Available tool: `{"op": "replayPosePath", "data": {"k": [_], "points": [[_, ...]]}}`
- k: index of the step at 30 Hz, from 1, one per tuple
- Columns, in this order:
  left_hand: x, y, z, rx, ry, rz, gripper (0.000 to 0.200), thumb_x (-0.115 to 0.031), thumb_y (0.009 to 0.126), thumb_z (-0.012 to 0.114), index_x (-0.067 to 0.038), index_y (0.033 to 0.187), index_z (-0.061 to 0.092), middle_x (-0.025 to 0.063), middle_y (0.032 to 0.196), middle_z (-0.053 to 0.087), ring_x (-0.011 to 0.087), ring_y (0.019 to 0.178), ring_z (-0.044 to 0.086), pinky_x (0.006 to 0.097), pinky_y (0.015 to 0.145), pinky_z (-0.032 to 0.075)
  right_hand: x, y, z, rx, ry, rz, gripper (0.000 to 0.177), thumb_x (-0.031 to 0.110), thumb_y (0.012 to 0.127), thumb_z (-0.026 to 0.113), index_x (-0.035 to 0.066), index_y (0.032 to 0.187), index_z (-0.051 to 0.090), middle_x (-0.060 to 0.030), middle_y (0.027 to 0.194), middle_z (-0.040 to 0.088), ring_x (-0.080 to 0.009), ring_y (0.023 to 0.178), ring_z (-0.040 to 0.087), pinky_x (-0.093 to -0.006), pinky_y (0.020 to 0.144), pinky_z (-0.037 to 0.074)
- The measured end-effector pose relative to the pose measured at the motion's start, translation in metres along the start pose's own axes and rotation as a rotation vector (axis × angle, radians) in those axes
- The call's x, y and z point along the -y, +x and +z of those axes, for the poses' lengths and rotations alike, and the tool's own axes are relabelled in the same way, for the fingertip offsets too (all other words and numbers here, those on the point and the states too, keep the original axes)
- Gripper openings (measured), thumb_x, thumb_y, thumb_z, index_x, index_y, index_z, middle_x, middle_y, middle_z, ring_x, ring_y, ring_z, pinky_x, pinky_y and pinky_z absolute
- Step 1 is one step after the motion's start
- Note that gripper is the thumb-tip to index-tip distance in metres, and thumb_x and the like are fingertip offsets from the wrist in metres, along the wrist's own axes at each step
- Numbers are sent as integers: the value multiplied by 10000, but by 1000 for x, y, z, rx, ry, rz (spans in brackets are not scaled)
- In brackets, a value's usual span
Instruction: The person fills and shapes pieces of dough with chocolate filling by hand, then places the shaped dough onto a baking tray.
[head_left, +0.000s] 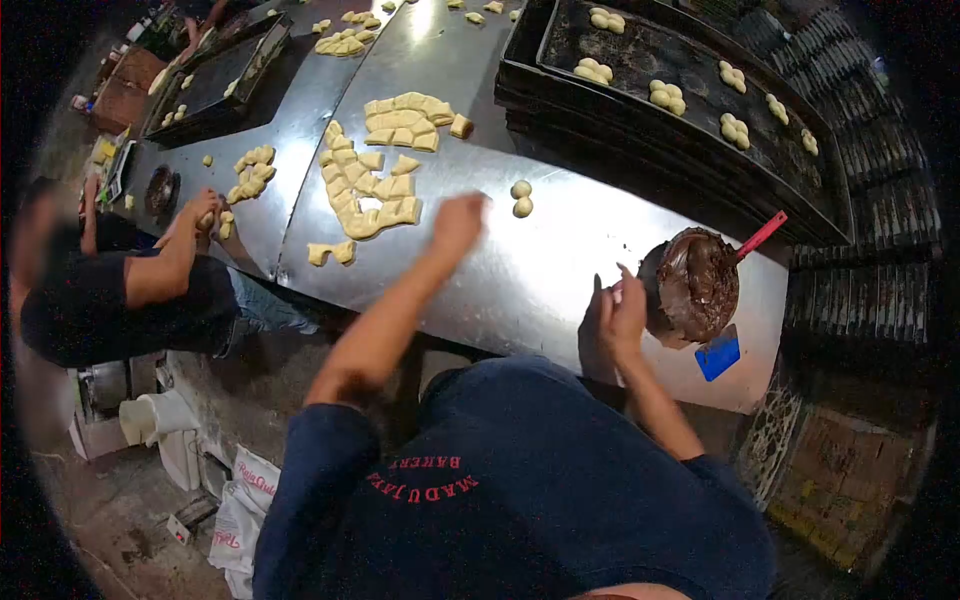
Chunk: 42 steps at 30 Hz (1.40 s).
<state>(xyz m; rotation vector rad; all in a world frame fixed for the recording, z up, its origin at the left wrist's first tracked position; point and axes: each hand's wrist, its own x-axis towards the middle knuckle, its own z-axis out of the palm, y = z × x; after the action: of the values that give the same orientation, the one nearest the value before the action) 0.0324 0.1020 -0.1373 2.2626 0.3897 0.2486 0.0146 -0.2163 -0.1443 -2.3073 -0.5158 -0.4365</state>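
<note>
My left hand [458, 222] is stretched out over the steel table [560, 270], blurred and curled like a fist; whether it holds dough is unclear. It is nearest the flat cut dough pieces [375, 195], and two small dough balls [521, 198] lie just to its right. My right hand [620, 318] is at the near table edge, fingers apart, touching the left rim of a bowl of dark chocolate filling [692, 285]. A red handle [762, 235] sticks out of the bowl.
A blue scraper [718, 352] lies below the bowl. Stacked black trays [560, 100] with shaped dough pieces [668, 96] fill the far right. A co-worker in black [120, 290] works dough at the left with both hands [205, 212]. More dough [340, 42] lies farther along.
</note>
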Motion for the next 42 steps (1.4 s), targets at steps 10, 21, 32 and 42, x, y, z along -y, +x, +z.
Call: {"op": "replayPosePath", "data": {"k": [10, 21, 32, 42], "points": [[85, 80, -49, -153, 577, 187, 256, -47, 755, 573, -33, 985, 684, 204, 961, 609, 400, 897, 575, 462, 805, 489, 2, 48, 61, 124, -102, -64, 213, 68, 855, 581, 26, 1062, 610, -156, 868, 553, -320, 834, 526, -419, 724, 418], [2, -69, 12, -17, 89, 126, 201, -52, 806, 645, -12, 1000, 677, 151, 968, 603, 348, 853, 594, 414, 780, 483, -7, 40, 71, 160, -3, -145, 268, 7, 770, 579, 41, 1036, 573, -155, 840, 497, -328, 808, 499, -437, 706, 421], [30, -99, 23, -147, 332, 361, 266, -13, 838, 619, -82, 1093, 651, 140, 1061, 562, 345, 943, 533, 447, 823, 448, -18, 22, 67, 108, 89, -32, 125, 39, 742, 642, 9, 804, 538, -180, 884, 534, -356, 844, 521, -445, 724, 451], [43, -99, 22, -137, 322, 408, 414, -13, 829, 607, -98, 1234, 618, 124, 1101, 550, 325, 977, 520, 449, 874, 423, 41, 90, 92, 334, 470, 440, 392, 226, 766, 790, 8, 1068, 668, -143, 958, 678, -232, 880, 676, -324, 784, 545]]}}
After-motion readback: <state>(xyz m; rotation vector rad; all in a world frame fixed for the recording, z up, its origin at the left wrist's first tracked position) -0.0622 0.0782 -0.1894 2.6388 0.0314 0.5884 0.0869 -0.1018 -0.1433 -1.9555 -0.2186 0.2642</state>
